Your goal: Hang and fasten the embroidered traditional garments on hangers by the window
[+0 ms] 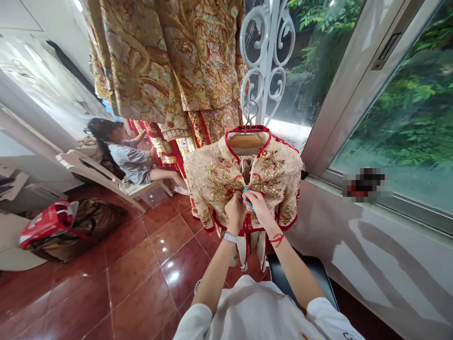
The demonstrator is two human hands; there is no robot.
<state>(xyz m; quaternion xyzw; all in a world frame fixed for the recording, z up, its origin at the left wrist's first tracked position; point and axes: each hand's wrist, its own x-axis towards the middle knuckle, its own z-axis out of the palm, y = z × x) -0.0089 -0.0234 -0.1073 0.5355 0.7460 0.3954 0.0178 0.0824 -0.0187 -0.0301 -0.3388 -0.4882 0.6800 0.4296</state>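
A cream jacket (212, 177) with gold and red embroidery and red trim hangs on a wooden hanger (245, 140) hooked to a white scrolled metal stand (268, 61). Both my hands meet at the jacket's front closure, about chest height. My left hand (235, 211), with a watch on the wrist, pinches the left front edge. My right hand (257, 205), a red string round the wrist, pinches the right front edge by a red fastening.
Larger gold embroidered garments (170, 56) hang behind. Another person (129, 158) sits on a white plastic chair (99, 172) at the left. A red bag (49, 224) and a brown one lie on the red tiled floor. A window wall (371, 245) runs along the right; a black stool (300, 278) is under my arms.
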